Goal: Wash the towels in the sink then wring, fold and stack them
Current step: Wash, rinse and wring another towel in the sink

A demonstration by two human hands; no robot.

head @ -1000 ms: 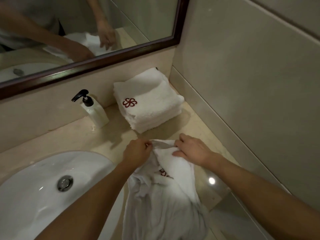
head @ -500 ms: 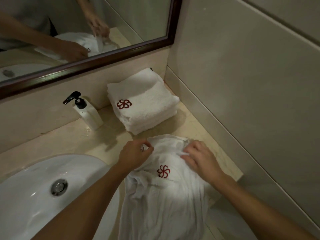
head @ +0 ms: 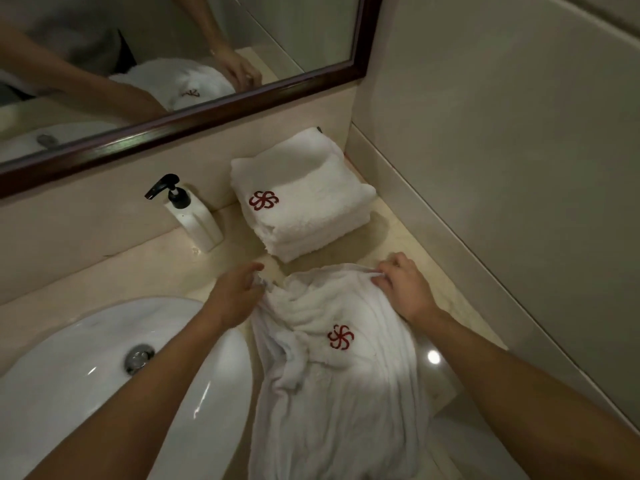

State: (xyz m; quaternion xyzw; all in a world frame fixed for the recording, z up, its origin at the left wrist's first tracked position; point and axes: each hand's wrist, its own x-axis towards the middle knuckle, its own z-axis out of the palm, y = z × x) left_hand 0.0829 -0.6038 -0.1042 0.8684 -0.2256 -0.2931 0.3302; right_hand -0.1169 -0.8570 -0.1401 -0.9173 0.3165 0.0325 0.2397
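A damp, wrinkled white towel with a red flower emblem lies spread on the counter, its near end hanging over the front edge. My left hand pinches its far left corner. My right hand pinches its far right corner. Behind it, against the back wall, sits a stack of folded white towels with the same red emblem on top. The white oval sink lies at the left, under my left forearm.
A white soap dispenser with a black pump stands between the sink and the stack. A dark-framed mirror runs along the back wall. A tiled side wall closes the counter on the right.
My hands have drawn apart along the towel's far edge, spreading it wider across the counter. The red emblem has come fully into view.
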